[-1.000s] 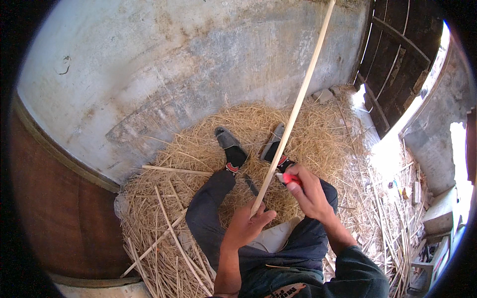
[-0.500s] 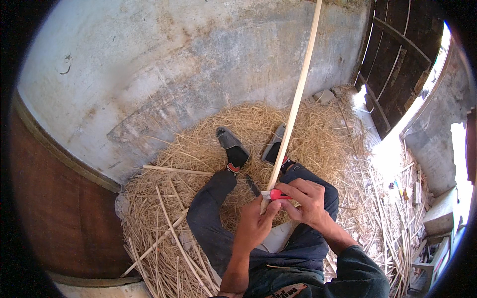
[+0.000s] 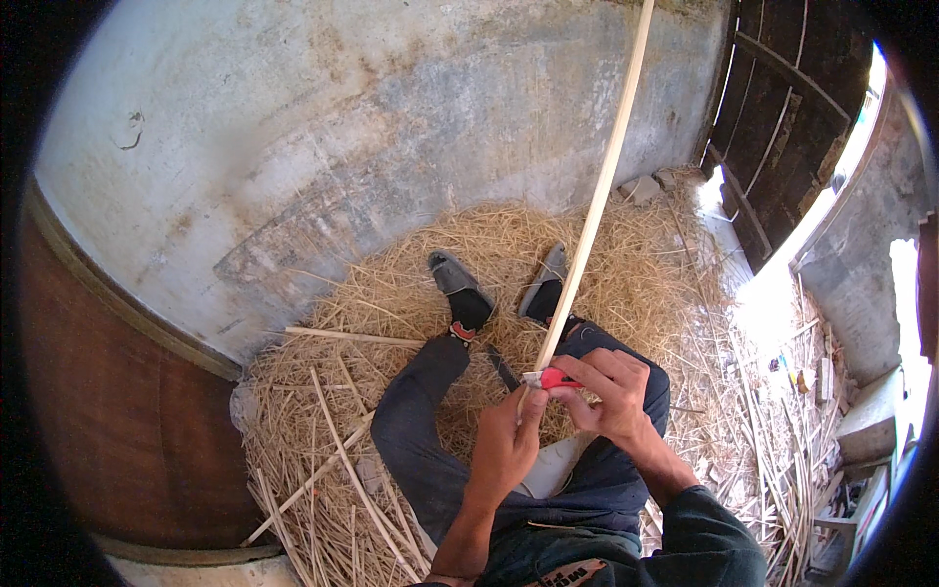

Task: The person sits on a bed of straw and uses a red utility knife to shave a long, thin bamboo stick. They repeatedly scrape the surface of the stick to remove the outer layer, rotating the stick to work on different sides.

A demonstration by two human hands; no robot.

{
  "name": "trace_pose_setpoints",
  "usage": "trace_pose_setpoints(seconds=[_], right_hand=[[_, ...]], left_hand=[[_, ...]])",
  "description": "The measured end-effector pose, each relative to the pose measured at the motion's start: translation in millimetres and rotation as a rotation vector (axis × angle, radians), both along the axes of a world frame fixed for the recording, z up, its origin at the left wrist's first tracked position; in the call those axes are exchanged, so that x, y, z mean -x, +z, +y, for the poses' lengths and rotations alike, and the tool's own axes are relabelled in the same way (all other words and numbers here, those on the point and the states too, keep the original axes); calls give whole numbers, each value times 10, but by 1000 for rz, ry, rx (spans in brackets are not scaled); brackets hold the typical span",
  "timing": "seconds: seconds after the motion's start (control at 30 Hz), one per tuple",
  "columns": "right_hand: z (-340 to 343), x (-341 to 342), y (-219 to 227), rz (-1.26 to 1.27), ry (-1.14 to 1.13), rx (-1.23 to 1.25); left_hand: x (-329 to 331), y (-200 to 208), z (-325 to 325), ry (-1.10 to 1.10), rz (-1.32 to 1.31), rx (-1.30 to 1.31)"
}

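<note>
I'm seeing the left hand [image 3: 504, 445] pinch a wooden strip [image 3: 597, 210] near its lower end. Right hand [image 3: 616, 396] is gripping a red utility knife [image 3: 557, 379], blade [image 3: 532, 378] across that strip.

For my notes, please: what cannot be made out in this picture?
Head view:
Pale strip: far end cut off by the top edge; near end hidden by the left hand.
Red cutter: handle partly covered by the right hand.
Dark blade-like object: lower end behind the left hand.
Bright patch at right: details lost in glare.
</note>
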State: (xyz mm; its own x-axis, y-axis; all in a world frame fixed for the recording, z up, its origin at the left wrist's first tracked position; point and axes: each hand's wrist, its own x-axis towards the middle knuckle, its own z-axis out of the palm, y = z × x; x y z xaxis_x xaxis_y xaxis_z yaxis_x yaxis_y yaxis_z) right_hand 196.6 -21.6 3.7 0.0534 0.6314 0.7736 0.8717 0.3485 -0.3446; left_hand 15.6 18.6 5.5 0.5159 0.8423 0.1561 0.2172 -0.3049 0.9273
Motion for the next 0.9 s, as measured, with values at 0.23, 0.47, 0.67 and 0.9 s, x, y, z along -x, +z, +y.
trace_pose_setpoints(seconds=[0.23,0.47,0.67,0.9], right_hand=[[-6,-27,-24,-3,-1,-4],[0,-45,-46,-6,-8,-11],[13,-22,27,-16,-10,-16],[64,-104,13,9,-51,-12]], left_hand=[[32,23,-14,0,68,19],[81,-30,-47,20,79,-51],[120,49,-70,37,111,-9],[186,-16,-118,39,171,6]])
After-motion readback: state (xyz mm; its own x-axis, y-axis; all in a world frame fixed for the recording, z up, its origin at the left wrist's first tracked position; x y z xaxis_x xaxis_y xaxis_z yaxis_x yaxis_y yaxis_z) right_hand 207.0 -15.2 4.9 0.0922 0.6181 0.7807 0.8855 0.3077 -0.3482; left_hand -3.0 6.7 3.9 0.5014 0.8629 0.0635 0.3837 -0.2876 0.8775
